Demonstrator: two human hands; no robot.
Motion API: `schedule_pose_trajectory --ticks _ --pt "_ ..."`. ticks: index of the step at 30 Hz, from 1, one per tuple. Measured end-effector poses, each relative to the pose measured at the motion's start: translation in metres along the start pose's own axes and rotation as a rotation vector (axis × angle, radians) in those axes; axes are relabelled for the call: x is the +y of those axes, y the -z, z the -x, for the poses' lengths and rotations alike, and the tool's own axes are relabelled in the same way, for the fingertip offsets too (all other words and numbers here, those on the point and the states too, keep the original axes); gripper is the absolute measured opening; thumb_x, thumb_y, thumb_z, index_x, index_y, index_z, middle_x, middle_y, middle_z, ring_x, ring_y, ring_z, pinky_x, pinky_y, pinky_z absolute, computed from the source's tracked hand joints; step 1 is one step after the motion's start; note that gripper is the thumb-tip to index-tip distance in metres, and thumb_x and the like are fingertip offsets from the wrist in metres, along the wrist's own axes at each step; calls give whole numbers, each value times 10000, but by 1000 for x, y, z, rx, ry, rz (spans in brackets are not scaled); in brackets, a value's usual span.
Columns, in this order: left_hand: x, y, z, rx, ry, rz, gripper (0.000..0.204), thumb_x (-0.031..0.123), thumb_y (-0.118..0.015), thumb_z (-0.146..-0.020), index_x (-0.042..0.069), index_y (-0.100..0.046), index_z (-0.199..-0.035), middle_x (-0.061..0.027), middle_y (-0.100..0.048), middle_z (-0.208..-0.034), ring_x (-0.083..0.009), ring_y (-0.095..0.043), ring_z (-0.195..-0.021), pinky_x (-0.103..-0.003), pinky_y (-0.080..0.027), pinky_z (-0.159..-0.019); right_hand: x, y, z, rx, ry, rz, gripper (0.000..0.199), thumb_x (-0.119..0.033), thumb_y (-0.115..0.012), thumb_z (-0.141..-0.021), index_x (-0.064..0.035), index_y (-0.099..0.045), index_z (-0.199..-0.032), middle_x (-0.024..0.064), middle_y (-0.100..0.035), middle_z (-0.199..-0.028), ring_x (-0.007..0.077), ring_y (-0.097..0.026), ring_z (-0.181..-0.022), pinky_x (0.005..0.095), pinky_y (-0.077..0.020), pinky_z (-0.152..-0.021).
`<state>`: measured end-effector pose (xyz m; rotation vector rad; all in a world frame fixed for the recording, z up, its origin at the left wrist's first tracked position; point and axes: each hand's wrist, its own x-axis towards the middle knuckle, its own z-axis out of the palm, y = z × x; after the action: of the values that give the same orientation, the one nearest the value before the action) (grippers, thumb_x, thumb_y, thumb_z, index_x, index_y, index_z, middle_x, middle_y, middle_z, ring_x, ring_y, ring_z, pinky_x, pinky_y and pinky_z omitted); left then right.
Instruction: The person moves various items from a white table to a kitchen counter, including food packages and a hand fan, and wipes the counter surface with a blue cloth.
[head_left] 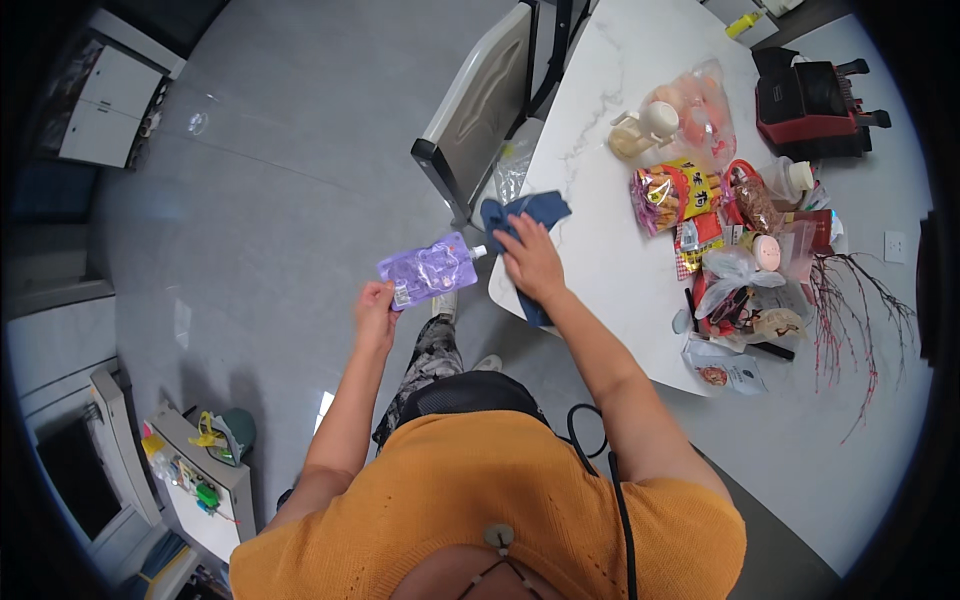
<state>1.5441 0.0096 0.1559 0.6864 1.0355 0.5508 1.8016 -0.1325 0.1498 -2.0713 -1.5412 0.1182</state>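
My left hand [375, 308] pinches the bottom corner of a purple spout pouch [432, 273]. The pouch is over the floor, just left of the white table's rounded corner, with its white cap pointing right. My right hand [533, 258] is closed over a dark blue cloth [545, 207] at the table edge, fingers bent and slightly apart on it. Part of the cloth sticks out beyond the edge, and another part shows below the wrist. The palm side of this hand is hidden.
On the marble-patterned table [590, 290] stand a snack bag [677, 193], a cream cup [628, 137], clear plastic bags [735, 280] and a black-and-red knife block [810, 105]. A chair [475, 110] adjoins its left edge. At lower left is a small cabinet [215, 500].
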Motion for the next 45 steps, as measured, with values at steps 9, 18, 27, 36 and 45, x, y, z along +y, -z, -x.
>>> schedule_pose_trajectory --ticks 9,18,27,36,45 --pt "-40 6 61 125 -73 58 67 101 -528 -882 90 -489 -829 -29 -525 -775 -125 -516 -732 -290 -455 -620 -20 -3 121 119 54 5 463 -98 -610 -690 -123 -566 -1150 158 -456 -1266 354 -432 -1166 456 -352 -967" --pt "-68 20 88 195 -173 208 143 154 -576 -878 62 -487 -813 -30 -513 -724 -111 -513 -639 -271 -458 -552 39 39 228 27 -311 431 440 -156 -481 -832 -101 -454 -1269 205 -368 -1344 383 -340 -1236 478 -269 -1016" --pt "-57 44 93 264 -165 209 153 169 -578 -879 48 -487 -851 -49 -544 -781 -125 -553 -705 -288 -503 -628 88 29 166 126 -408 483 434 -160 -443 -875 -84 -404 -1300 244 -362 -1321 397 -335 -1225 480 -278 -1007" --pt "-34 64 51 288 -128 106 160 179 -571 -874 59 -504 -956 -65 -558 -858 -157 -565 -776 -317 -496 -678 79 -53 13 162 -148 196 494 -92 -544 -734 -59 -503 -1226 221 -412 -1273 380 -373 -1181 456 -281 -1017" --pt "-12 23 11 93 -51 135 96 115 -539 -892 57 -472 -856 -68 -539 -836 -158 -548 -757 -303 -490 -691 -40 -26 13 8 81 5 462 -140 -602 -730 -113 -517 -1184 82 -514 -1161 250 -458 -1127 418 -353 -958"
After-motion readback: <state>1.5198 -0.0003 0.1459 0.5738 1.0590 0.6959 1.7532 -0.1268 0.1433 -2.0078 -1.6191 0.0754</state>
